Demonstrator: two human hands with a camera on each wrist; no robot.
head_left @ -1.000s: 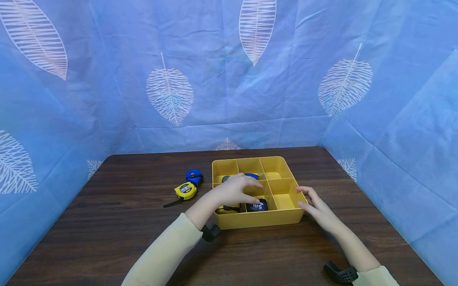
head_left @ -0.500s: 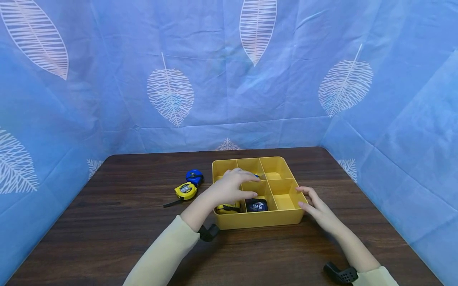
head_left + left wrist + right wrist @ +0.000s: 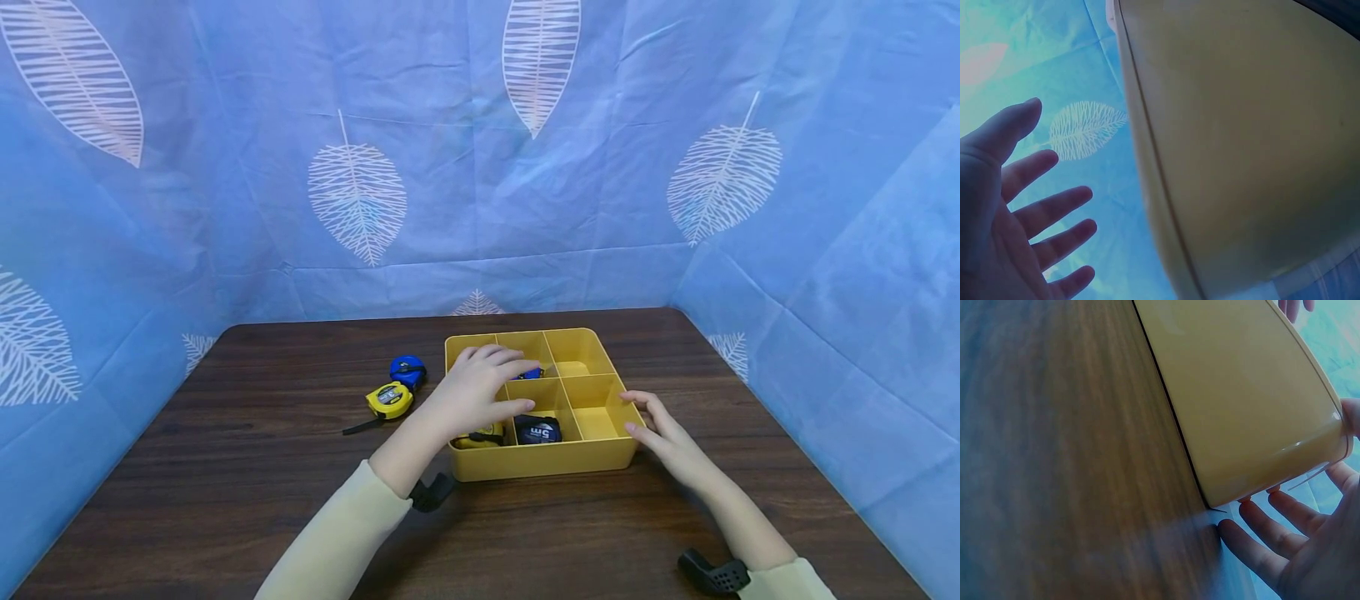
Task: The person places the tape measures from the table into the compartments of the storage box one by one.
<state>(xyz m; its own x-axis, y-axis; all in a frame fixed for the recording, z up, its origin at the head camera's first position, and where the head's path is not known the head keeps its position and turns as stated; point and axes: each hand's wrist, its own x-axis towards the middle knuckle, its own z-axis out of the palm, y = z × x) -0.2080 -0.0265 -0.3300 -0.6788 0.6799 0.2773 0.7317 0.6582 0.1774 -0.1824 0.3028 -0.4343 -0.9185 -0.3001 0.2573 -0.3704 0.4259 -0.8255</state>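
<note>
My left hand (image 3: 474, 387) hovers over the left part of a yellow divided box (image 3: 543, 461), fingers spread and holding nothing. In the left wrist view its fingers (image 3: 1054, 209) are apart from the box wall. My right hand (image 3: 671, 444) grips the box's right side, thumb and index finger over the rim, other fingers along the outer wall. A yellow tape measure (image 3: 480, 437) lies in the front left compartment and a dark blue tape measure (image 3: 538, 430) beside it in the front middle. A blue tape measure (image 3: 531, 374) shows in the back middle. My left hand hides the back left compartment.
Left of the box, another yellow tape measure (image 3: 390, 401) with a black strap and another blue tape measure (image 3: 407, 370) lie together on the dark wooden table (image 3: 300, 467). A blue leaf-print cloth (image 3: 465, 208) hangs behind and at both sides.
My left hand has drawn back to the left and a little up over the box, uncovering more of the dark blue tape measure. The right hand stays in place.
</note>
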